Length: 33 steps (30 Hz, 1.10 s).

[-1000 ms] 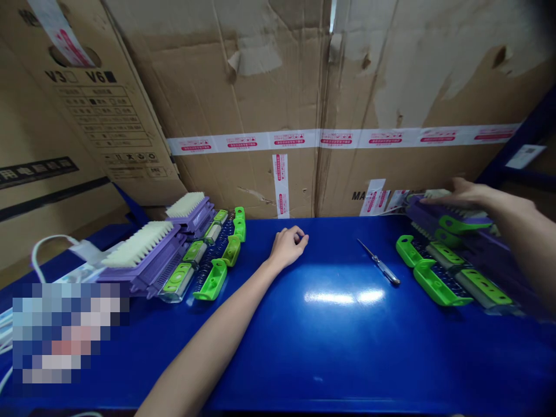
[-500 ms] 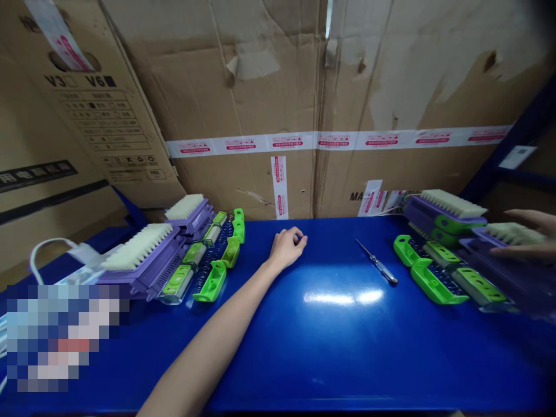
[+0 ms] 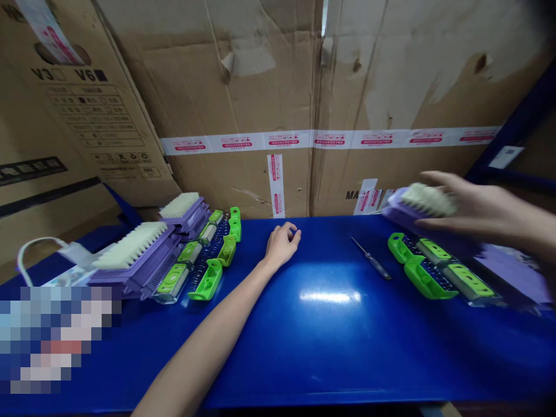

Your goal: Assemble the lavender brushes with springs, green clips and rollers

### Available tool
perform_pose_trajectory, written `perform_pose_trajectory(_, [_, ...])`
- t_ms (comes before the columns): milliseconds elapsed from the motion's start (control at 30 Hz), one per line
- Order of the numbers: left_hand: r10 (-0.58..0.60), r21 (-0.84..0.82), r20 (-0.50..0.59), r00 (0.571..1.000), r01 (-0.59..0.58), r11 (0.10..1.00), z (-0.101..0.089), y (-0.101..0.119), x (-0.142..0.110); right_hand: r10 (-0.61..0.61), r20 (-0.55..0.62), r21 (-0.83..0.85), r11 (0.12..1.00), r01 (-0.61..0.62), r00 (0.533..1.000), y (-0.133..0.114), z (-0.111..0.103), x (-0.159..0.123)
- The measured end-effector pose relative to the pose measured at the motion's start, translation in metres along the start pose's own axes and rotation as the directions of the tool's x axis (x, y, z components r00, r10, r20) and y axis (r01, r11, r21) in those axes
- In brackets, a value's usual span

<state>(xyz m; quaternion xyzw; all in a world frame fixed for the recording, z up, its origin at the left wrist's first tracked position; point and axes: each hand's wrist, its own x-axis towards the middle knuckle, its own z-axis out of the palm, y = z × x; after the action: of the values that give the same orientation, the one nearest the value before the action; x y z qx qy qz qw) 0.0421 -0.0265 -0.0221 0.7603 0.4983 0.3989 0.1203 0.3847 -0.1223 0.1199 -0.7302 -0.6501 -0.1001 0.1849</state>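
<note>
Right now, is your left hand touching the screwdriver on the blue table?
Apart. The head view shows a wide stretch of bare blue table between the left hand and the screwdriver.

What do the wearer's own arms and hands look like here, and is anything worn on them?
The left hand is bare, with no glove, ring or watch visible. The left forearm shows no sleeve. The right hand is ungloved too, and the right forearm is sleeveless as far as it shows. Blur hides finer details there.
</note>
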Motion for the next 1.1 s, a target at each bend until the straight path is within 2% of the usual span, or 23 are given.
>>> perform_pose_trajectory(33, [0.007, -0.011, -0.036, 0.999, -0.008, 1.000, 0.000, 0.000, 0.000, -0.128, 0.107, 0.080, 0.990, 0.120, 0.986, -0.026, 0.008, -0.001])
perform_pose_trajectory(100, [0.029, -0.037, -0.118, 0.993, -0.033, 0.999, -0.001, 0.000, -0.001, -0.328, 0.174, 0.172, 0.938, 0.300, 0.928, -0.073, 0.031, -0.001])
perform_pose_trajectory(133, [0.045, -0.051, -0.157, 0.987, -0.054, 0.997, -0.002, 0.001, -0.001, -0.408, 0.196, 0.223, 0.904, 0.365, 0.891, -0.094, 0.045, -0.001])
perform_pose_trajectory(200, [0.092, -0.076, -0.217, 0.972, -0.111, 0.991, -0.004, 0.001, -0.003, -0.491, 0.227, 0.306, 0.856, 0.417, 0.841, -0.128, 0.075, 0.001])
perform_pose_trajectory(300, [0.200, -0.092, -0.232, 0.952, -0.226, 0.970, -0.008, 0.002, -0.004, -0.562, 0.244, 0.341, 0.813, 0.473, 0.791, -0.162, 0.111, 0.003])
perform_pose_trajectory(433, [0.270, -0.080, -0.115, 0.956, -0.279, 0.957, -0.014, -0.002, -0.002, -0.619, 0.093, 0.307, 0.763, 0.569, 0.780, -0.180, 0.130, 0.005])
perform_pose_trajectory(567, [0.242, 0.027, -0.073, 0.968, -0.241, 0.970, -0.018, -0.008, 0.001, -0.599, -0.067, 0.214, 0.773, 0.598, 0.798, -0.168, 0.126, 0.001])
perform_pose_trajectory(700, [0.209, 0.228, -0.114, 0.971, -0.179, 0.957, -0.018, -0.012, 0.001, -0.508, -0.068, 0.090, 0.854, 0.512, 0.859, -0.133, 0.114, -0.010])
perform_pose_trajectory(800, [0.288, 0.313, -0.100, 0.952, -0.245, 0.918, -0.020, -0.009, -0.001, -0.370, -0.013, -0.027, 0.929, 0.370, 0.929, -0.101, 0.099, -0.019])
perform_pose_trajectory(900, [0.444, 0.320, 0.044, 0.895, -0.433, 0.842, -0.024, -0.002, -0.003, -0.169, 0.008, -0.126, 0.978, 0.169, 0.986, -0.067, 0.081, -0.025])
perform_pose_trajectory(1000, [0.502, 0.294, 0.163, 0.849, -0.527, 0.797, -0.025, 0.003, -0.004, 0.015, 0.050, -0.225, 0.974, -0.003, 0.999, -0.034, 0.068, -0.024])
perform_pose_trajectory(1100, [0.448, 0.348, 0.123, 0.886, -0.461, 0.817, -0.023, 0.005, -0.004, 0.125, 0.131, -0.272, 0.958, -0.085, 0.983, -0.005, 0.066, -0.017])
